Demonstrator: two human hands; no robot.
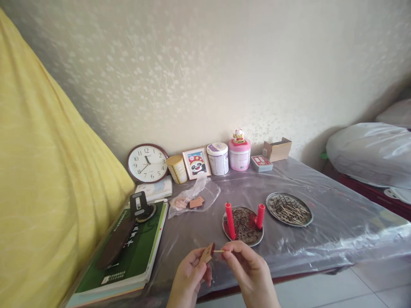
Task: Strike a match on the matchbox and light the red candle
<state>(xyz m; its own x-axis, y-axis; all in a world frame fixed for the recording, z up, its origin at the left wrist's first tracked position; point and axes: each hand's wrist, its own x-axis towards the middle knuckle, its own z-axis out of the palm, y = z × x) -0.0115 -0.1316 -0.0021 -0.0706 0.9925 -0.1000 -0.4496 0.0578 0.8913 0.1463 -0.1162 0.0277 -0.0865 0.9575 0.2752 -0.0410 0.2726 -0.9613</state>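
Note:
In my left hand [192, 270] is a small brown matchbox [207, 253], pinched between thumb and fingers near the table's front edge. My right hand [245, 265] pinches a thin matchstick [219, 251], whose far end meets the dark red side of the box. No flame shows on the match. Just beyond my hands, a round metal plate [244, 244] with dark, crusted residue bears two red candles: a taller one [230, 222] at left and a shorter one [260, 216] at right. Neither candle shows a flame.
Several matchsticks lie on a second metal plate [290, 210]. A clear plastic bag [208, 188] holds more matchboxes [196, 202]. Books [141, 248] with a dark object on top are at left. A clock [147, 163], cans [218, 160], a framed picture [196, 164] and a cardboard box [278, 150] line the wall.

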